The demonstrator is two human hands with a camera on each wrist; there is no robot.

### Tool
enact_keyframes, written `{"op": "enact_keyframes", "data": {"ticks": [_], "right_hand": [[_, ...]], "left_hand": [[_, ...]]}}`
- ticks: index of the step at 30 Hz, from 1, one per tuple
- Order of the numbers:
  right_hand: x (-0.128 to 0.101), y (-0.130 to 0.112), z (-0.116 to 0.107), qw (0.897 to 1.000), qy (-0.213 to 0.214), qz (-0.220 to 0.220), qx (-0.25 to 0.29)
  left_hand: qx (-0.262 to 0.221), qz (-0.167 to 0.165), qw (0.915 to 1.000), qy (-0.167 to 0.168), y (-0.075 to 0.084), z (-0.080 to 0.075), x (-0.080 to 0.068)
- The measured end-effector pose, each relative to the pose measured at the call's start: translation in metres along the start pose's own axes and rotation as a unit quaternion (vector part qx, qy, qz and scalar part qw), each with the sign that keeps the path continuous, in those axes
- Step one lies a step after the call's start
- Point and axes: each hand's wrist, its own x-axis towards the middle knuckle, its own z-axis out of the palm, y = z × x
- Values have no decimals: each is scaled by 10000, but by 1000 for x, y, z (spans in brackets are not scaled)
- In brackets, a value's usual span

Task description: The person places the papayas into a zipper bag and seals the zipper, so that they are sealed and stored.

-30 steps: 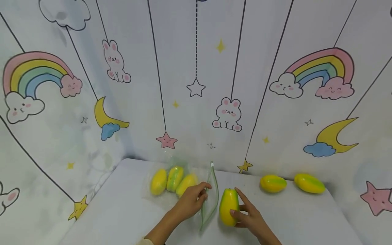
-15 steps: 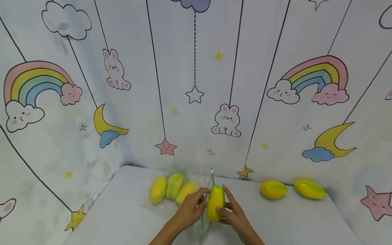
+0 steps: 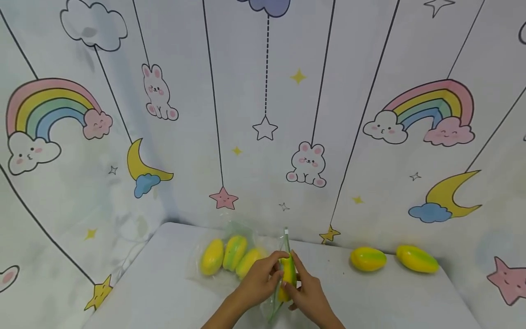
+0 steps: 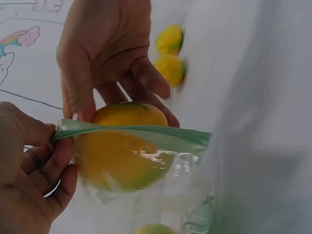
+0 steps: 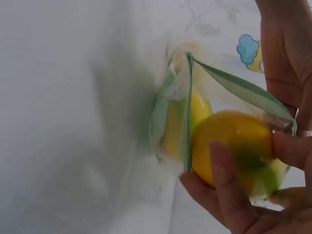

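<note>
My left hand [image 3: 260, 279] pinches the green zip edge of a clear zip bag [image 4: 187, 135] at one end of its mouth. My right hand [image 3: 311, 294] grips a glossy yellow-green papaya [image 5: 229, 131] between thumb and fingers. In the right wrist view, the papaya is at the gaping mouth, between the two green strips. The left wrist view shows much of it behind the clear film, its upper part above the zip edge. Several similar fruits, such as this papaya [image 3: 212, 257], lie inside the bag on the white table [image 3: 164, 278].
Two more yellow-green fruits, a nearer one [image 3: 368, 259] and a farther one [image 3: 417, 258], lie at the table's back right. Behind the table stands a white wall covering [image 3: 246, 82] printed with rainbows, rabbits, moons and stars.
My right hand has carried the papaya left, from beside the bag into its mouth. My left hand has stayed at the zip edge. The camera view has shifted slightly.
</note>
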Motion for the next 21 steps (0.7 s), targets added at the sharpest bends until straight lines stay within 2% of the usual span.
{"op": "enact_keyframes", "data": {"ticks": [3,6,9,14,18,21], "right_hand": [[4,-2,-1,9987,-488,49,141],[8,-1,-5,9942,-920,359,421],[13,3,-7,9885,-1072,689,817],[26,11,-1,9836,-791,878,1362],[37,10,8,9884,-261,859,1221],[43,7,14,9932,52,664,955]], "left_hand": [[-29,8,10000,-40,3,0,0],[-168,9,9996,-213,5,0,0],[-215,37,9988,-433,9,3,1],[11,149,9986,-514,16,10,-1],[181,250,9986,-433,22,14,-4],[309,357,9985,-267,26,16,-5]]}}
